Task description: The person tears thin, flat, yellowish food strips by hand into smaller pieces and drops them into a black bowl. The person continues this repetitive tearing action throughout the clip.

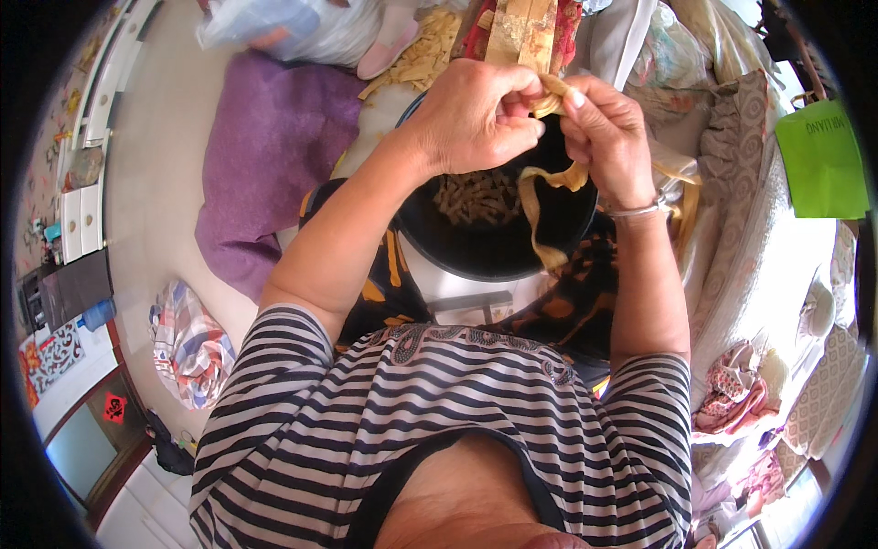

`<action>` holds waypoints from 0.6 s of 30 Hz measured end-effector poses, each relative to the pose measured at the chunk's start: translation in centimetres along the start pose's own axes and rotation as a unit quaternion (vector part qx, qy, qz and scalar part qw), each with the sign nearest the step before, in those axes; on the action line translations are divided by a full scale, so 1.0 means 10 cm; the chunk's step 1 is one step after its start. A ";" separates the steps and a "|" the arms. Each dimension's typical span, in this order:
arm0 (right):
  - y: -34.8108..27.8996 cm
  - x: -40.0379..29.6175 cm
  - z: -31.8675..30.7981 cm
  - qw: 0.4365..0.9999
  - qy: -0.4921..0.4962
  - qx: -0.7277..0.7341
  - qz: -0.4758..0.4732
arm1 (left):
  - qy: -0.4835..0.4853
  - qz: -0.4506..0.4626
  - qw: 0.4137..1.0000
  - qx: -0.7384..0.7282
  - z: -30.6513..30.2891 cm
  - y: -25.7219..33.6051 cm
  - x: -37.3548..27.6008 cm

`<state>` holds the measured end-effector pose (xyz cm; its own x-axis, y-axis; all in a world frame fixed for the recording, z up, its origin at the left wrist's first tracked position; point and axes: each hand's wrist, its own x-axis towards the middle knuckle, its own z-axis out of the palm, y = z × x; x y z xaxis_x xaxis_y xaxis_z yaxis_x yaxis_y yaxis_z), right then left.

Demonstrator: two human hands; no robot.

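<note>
Above a round black basin [494, 261], both hands meet on a pale yellow flat strip [549, 103], folded or looped into a small bundle. My left hand [473, 113] pinches the bundle's left side with thumb and fingers. On its right side, the thumb and forefinger of my right hand [610, 130] press it. A loose tail of the strip hangs below the right hand into the basin, curling as it drops. Inside the basin lies a heap of small tan pieces [480, 195]; their exact shape is hard to tell.
Beyond the basin are a pile of pale yellow strips [435, 41] and a wooden board [525, 34] over red patterned cloth. A purple cloth [281, 151] lies to the left, near a checked plastic bag [188, 346]. At right stands a fabric-covered seat or bed [730, 171].
</note>
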<state>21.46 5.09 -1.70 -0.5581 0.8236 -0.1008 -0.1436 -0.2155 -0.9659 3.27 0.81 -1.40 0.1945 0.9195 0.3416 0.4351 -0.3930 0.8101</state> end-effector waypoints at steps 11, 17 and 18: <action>-0.18 -0.09 -0.18 0.994 -0.051 -0.065 -0.074 | -0.128 -0.192 0.850 -0.474 -0.29 0.08 0.00; -0.19 -0.13 -0.26 0.995 -0.023 -0.088 -0.041 | -0.124 -0.152 0.920 -0.339 -0.33 0.00 -0.06; -0.18 -0.12 -0.29 0.996 -0.020 -0.088 -0.028 | -0.112 -0.143 0.951 -0.250 -0.36 -0.02 -0.05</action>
<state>24.76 6.00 -0.57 -0.5863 0.8091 -0.0401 -0.0322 -0.0727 -0.9968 -0.05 0.48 -0.01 0.3376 0.9412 0.0084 0.0373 -0.0223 0.9991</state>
